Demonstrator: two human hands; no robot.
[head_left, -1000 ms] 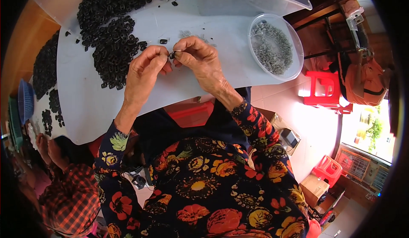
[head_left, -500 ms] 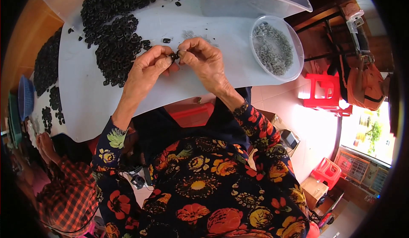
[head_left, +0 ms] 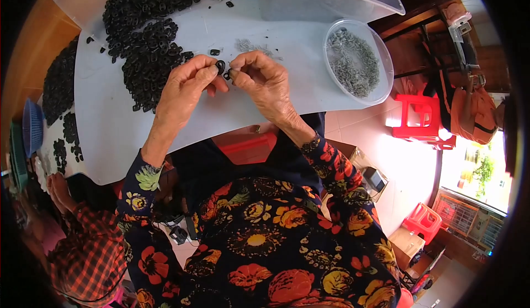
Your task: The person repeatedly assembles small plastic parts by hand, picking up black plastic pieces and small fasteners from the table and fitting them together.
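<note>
My left hand pinches a small black plastic ring between thumb and fingertips above the white table. My right hand meets it from the right, its fingertips closed on a tiny part pressed against the ring. Both hands hover just over the table's near middle. A big heap of black rings spreads to the left and behind my left hand. A round clear bowl of small grey metal parts stands to the right of my right hand.
A clear plastic bin with more black pieces stands at the far edge. A small cluster of grey parts lies behind my hands. A person in a red checked shirt sits at the left. Red stools stand on the floor at right.
Both hands stay together on the small black ring, with only slight finger movement. Nothing else on the table has moved.
</note>
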